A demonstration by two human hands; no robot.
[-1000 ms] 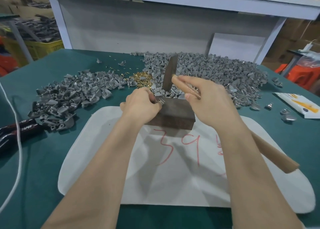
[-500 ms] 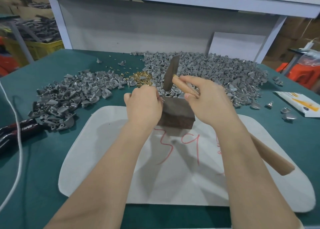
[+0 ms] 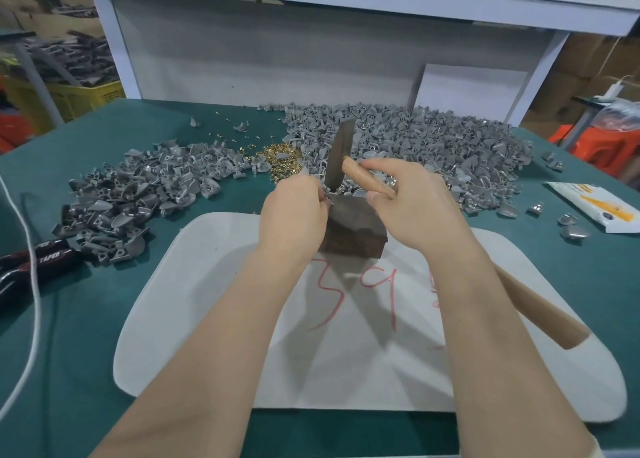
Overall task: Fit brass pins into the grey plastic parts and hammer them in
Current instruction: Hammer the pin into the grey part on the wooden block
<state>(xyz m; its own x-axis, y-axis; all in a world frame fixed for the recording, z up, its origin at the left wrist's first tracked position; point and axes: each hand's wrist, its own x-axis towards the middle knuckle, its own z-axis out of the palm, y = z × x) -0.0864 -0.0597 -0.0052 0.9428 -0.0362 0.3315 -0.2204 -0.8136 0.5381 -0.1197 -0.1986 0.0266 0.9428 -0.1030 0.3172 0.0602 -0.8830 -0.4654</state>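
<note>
Table: your green felt-like tabletop fills the view, with a pale grey back panel and a white shelf frame above it.
Mat: a white rounded sheet lies flat before you, red handwritten marks on it.
Right pile: grey plastic parts, small curved shells, heaped at the far right of the table.
Left pile: more grey moulded pieces spread to your left, just beyond the mat.
Hammer: your right hand is closed around the wooden handle close to the head; the dark metal head stands nearly upright above the far edge of the block.
Block: a dark brown rectangular block rests on the far edge of the mat.
Left hand: your left hand sits against the block's left side, fingertips pinched together at its top corner; what they pinch is too small to tell.
Brass pins: a shiny gold heap lies between the two grey piles, a few strays scattered beyond it.
Edge items: black-and-red handles and a white cord at your left; a white and yellow packet at your right.
</note>
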